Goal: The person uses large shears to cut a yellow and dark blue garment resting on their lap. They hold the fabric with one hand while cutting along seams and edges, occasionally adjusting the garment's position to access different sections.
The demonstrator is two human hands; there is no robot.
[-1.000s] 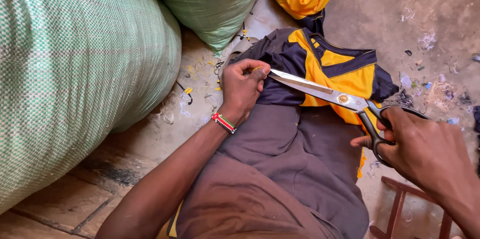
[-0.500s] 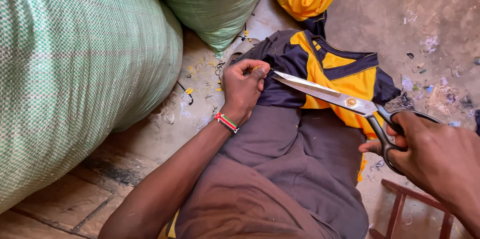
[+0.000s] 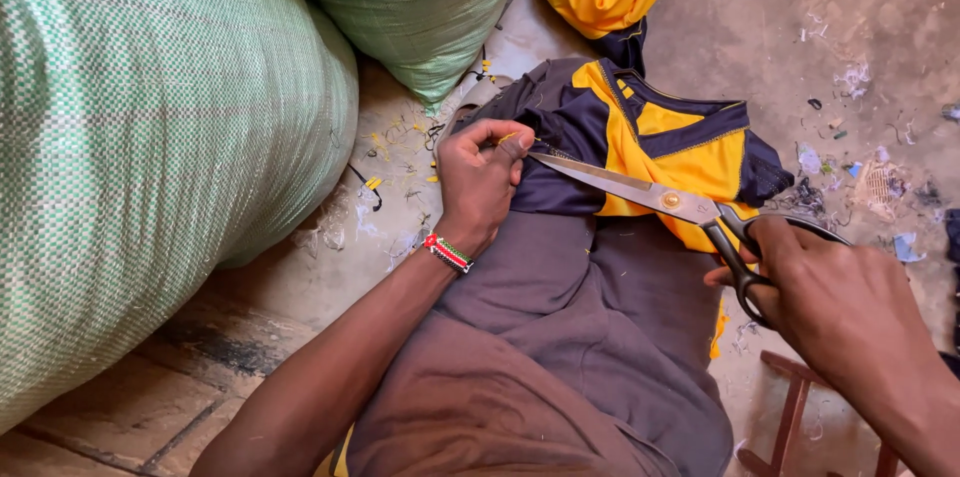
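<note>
Left hand pinches the navy-yellow shirt at frame centre; right hand grips scissors. Blade tips near left fingers — slip risks a nick.

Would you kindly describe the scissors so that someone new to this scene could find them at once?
Start at the big green woven sack on the left, then move right to the navy and yellow shirt draped over the person's lap. The scissors lie across it, held by the right hand: the only long, shiny metal blades here, with dark handles.
</note>
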